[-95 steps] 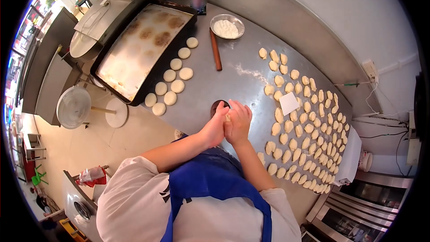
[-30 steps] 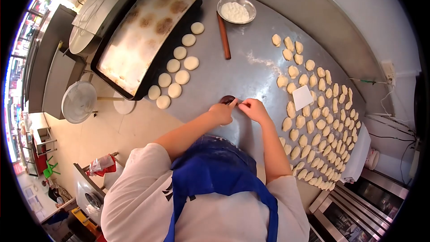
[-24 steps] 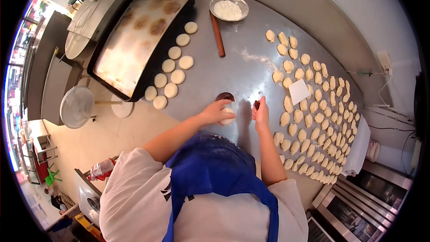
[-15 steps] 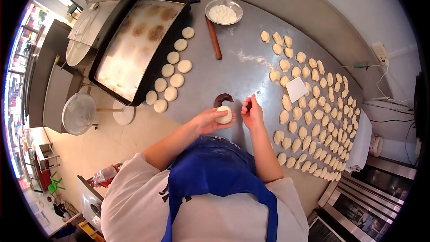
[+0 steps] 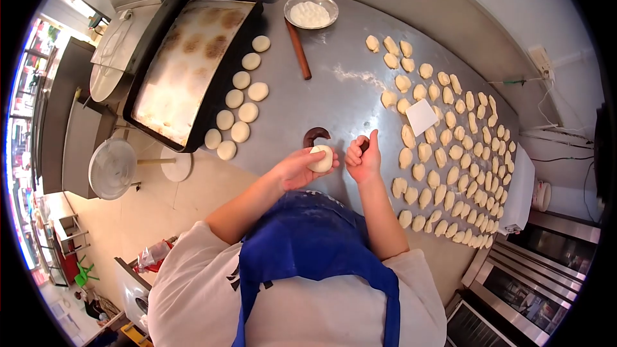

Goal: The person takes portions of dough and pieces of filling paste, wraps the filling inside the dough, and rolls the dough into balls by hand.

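Note:
My left hand is closed around a round, pale dough piece, held over the table's near edge. Beside it, my right hand is raised with the thumb up and the fingers curled in. A small dark lump of filling shows between that thumb and the fingers. Just beyond the left hand, a curved dark brown roll of filling lies on the steel table, partly hidden by the dough and fingers.
Flattened dough rounds lie along a large black-rimmed baking tray at left. A rolling pin rests below a metal bowl of flour. Many dough pieces cover the right side, with a white scraper among them.
My right hand has turned slightly, its thumb now pointing up and its fingers curled around the dark lump. My left hand still holds the dough. The view has shifted a little.

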`<act>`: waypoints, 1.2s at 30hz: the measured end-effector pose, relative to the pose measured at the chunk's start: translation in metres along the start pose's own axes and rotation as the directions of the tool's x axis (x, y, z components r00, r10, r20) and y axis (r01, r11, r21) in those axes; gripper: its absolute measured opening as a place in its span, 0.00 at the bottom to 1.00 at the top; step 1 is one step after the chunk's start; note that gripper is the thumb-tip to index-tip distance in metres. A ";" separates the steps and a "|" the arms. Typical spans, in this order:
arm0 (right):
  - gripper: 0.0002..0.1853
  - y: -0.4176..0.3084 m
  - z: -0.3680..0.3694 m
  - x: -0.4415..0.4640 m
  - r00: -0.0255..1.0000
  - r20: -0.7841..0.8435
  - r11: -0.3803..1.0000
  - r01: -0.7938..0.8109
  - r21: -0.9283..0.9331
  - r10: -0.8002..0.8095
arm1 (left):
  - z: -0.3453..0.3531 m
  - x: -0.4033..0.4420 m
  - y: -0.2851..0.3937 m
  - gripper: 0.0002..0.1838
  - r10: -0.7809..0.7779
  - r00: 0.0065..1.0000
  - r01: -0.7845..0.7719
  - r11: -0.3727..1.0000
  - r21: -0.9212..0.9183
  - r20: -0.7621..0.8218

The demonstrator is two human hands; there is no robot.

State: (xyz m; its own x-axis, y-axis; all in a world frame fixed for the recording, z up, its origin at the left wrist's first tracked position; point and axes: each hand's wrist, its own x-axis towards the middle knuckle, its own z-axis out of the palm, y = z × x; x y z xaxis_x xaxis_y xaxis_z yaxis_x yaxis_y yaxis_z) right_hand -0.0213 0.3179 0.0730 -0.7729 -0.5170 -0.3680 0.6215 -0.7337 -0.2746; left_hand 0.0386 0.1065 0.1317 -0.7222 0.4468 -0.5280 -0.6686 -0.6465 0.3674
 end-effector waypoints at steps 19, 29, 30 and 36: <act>0.14 0.011 0.060 -0.016 0.886 0.039 0.599 0.343 -0.723 -0.461 | 0.008 0.011 -0.006 0.19 0.074 0.994 -0.074 0.997 0.004 -0.077; 0.15 0.014 0.093 -0.034 0.601 0.642 -0.526 0.390 -0.756 -0.476 | 0.017 0.016 0.005 0.20 0.224 0.975 -0.223 0.972 0.073 0.002; 0.13 0.016 0.090 -0.033 0.629 0.630 -0.499 0.406 -0.766 -0.455 | 0.016 0.016 0.004 0.20 0.244 0.969 -0.241 0.966 0.092 -0.024; 0.09 0.030 0.081 -0.026 0.703 0.590 -0.465 0.400 -0.790 -0.397 | 0.008 0.008 -0.009 0.21 0.296 0.941 -0.257 0.940 0.223 -0.162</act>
State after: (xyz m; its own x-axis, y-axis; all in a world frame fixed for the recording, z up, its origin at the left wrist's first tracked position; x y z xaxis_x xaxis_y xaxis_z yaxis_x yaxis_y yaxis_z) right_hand 0.0069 0.2740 0.1463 -0.8657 -0.3321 0.3744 -0.4970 0.4826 -0.7212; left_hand 0.0377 0.1205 0.1302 -0.8490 0.1290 -0.5124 -0.4824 -0.5847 0.6522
